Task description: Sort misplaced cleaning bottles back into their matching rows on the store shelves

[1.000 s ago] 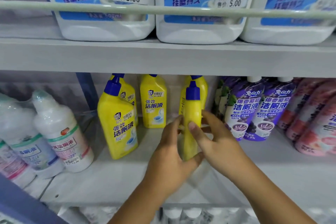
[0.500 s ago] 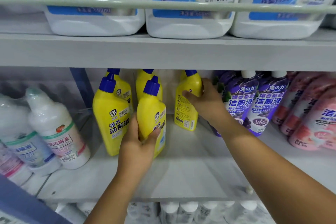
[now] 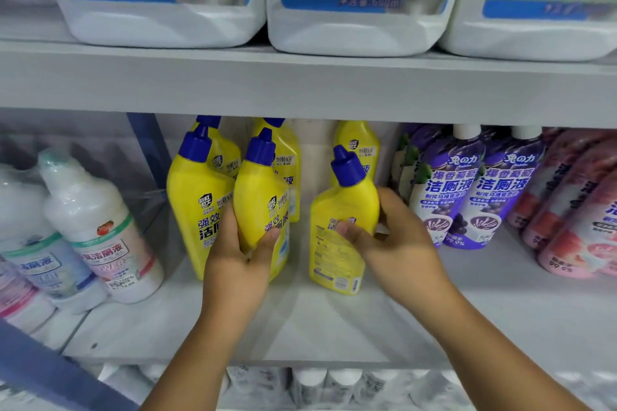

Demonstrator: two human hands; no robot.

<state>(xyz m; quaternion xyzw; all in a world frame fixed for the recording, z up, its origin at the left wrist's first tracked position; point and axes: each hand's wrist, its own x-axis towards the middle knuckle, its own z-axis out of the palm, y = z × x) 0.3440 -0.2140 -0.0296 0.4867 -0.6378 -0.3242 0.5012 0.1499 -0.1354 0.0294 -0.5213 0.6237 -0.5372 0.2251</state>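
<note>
On the middle shelf [image 3: 334, 327], the left hand [image 3: 240, 253] grips a yellow bottle [image 3: 260, 210] standing upright just beside another yellow bottle at its left [image 3: 193, 207]. The right hand [image 3: 397, 243] clasps a tilted yellow bottle [image 3: 340, 227], back label facing out. Farther back stand more yellow bottles [image 3: 359, 147], with purple bottles [image 3: 467, 187] to the right.

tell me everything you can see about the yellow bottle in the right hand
The yellow bottle looks like glossy plastic, with a dark blue angled nozzle cap and a fine-print label with a barcode facing the camera, so it is turned back to front. It leans left, its base at or just above the grey shelf; contact is unclear. The right hand grips its middle from the right, thumb across the label. It sits right of the other yellow bottles, apart from them, and left of the purple bottles.
</note>
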